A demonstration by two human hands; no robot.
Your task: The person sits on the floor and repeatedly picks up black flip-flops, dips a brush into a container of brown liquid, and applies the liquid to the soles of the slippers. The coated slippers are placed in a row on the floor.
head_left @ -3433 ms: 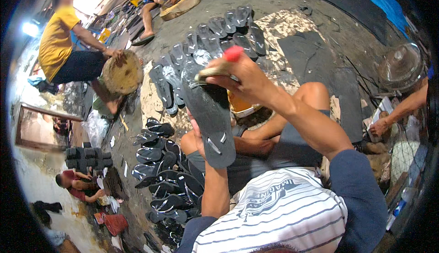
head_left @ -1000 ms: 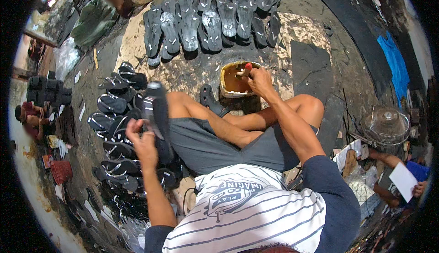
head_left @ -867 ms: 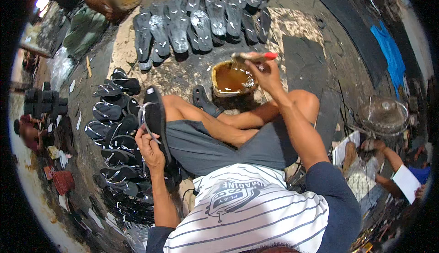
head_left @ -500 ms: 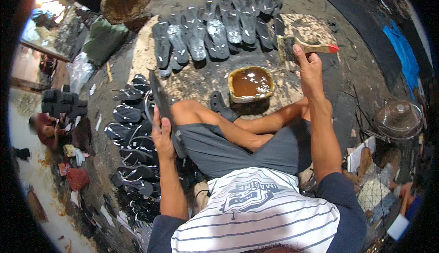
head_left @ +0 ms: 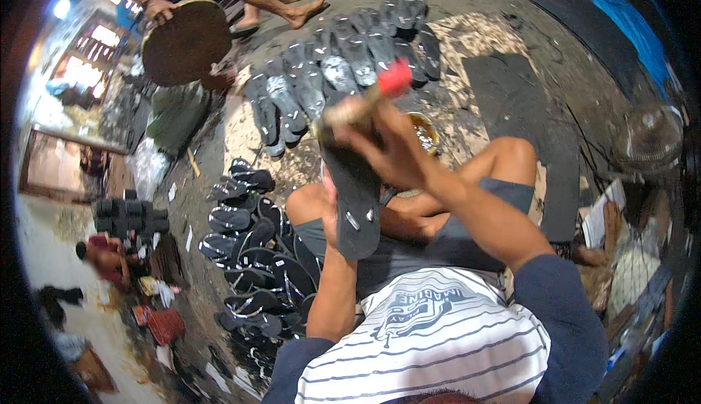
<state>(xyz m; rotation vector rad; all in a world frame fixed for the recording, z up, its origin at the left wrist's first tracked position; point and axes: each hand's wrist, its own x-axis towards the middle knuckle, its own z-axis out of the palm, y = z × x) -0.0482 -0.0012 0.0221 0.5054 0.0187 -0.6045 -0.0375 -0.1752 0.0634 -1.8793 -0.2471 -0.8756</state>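
Note:
A black flip-flop sole (head_left: 358,199) stands nearly upright in front of my chest, its flat face toward me. My left hand (head_left: 330,214) grips it by the left edge, with the fingers partly hidden behind it. My right hand (head_left: 400,148) is closed around a paintbrush (head_left: 374,103) with a red handle tip, at the sole's upper end. The bristles are smeared by motion, so contact with the sole is unclear. Behind my right hand, a bowl (head_left: 437,137) of brown liquid is partly hidden.
Rows of black soles (head_left: 310,90) lie on a stained board ahead. Strapped flip-flops (head_left: 252,276) crowd the floor at left. Another person's hand (head_left: 159,9) rests on a round dark block (head_left: 186,42). A fan (head_left: 648,137) stands at right, beyond a black sheet (head_left: 504,90).
My right hand has swung left and inward with the brush, from beyond the bowl to the sole. My left hand has brought the sole rightward and turned its face toward me.

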